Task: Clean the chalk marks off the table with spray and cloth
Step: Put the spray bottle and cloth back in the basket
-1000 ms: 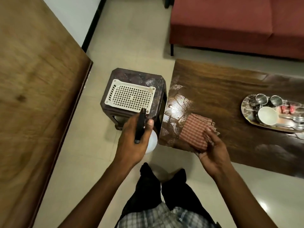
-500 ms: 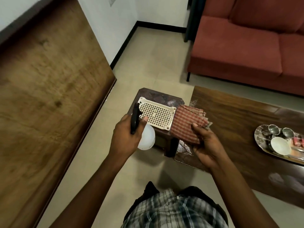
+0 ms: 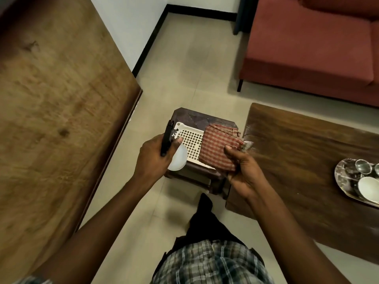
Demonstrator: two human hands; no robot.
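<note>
1. Above the near right part of a white basket, the cloth is held up in the air. It is a folded square of soft woven fabric in red and pale checks, with loose layered edges at its far side.
2. The right hand pinches the cloth at its near right corner: the thumb lies flat on top, and the fingers curl underneath, mostly hidden by the fabric.
3. The spray bottle is gripped by the left hand, just left of the cloth and apart from it. It has a round, smooth white body and a long black plastic head pointing away from the person. The fingers wrap round the neck, and the thumb rests against the head's right side.
4. The basket is a shallow rectangle of white plastic with a grid of square holes. It sits on a dark, glossy stool.
5. The table stands to the right, dark wood with a visible grain. Whitish chalk marks smear its far left corner, just beside the cloth.
6. A shiny steel tray on the table holds steel cups and a white bowl.
</note>
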